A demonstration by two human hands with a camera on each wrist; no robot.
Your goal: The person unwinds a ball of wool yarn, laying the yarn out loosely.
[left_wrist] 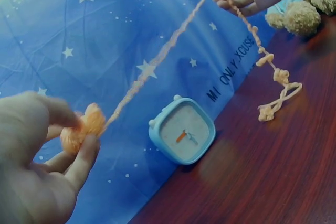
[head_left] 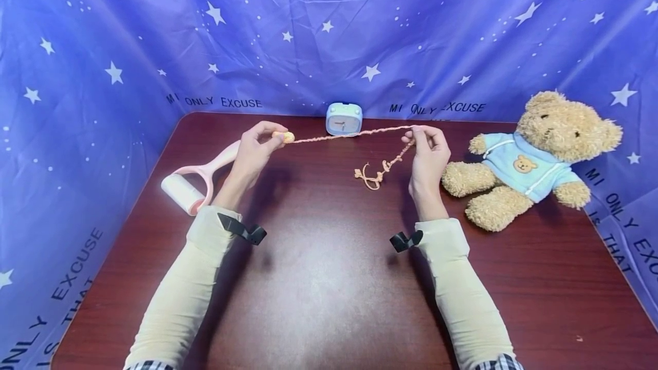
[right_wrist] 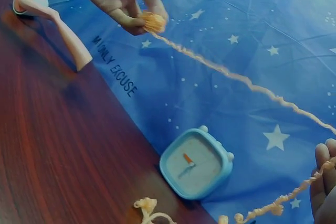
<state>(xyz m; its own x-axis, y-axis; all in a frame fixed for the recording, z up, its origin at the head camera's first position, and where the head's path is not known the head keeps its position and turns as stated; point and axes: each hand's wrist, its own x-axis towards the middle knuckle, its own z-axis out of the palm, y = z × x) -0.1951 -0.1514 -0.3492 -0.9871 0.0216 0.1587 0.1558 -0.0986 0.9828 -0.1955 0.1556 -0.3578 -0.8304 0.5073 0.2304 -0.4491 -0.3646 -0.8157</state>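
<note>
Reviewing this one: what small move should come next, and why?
Probably slide the right hand a little toward the knotted tail. The left hand already pinches the orange yarn bundle, and the yarn cord runs nearly straight between the hands, while the tail, with its knots and loop, trails loose beyond the right hand's pinch.

one teddy bear (head_left: 532, 153), blue sweater (head_left: 546, 179). one pale-blue alarm clock (head_left: 343, 120), before star-printed curtain (head_left: 308, 67). one pink-handled lint roller (head_left: 183, 193).
</note>
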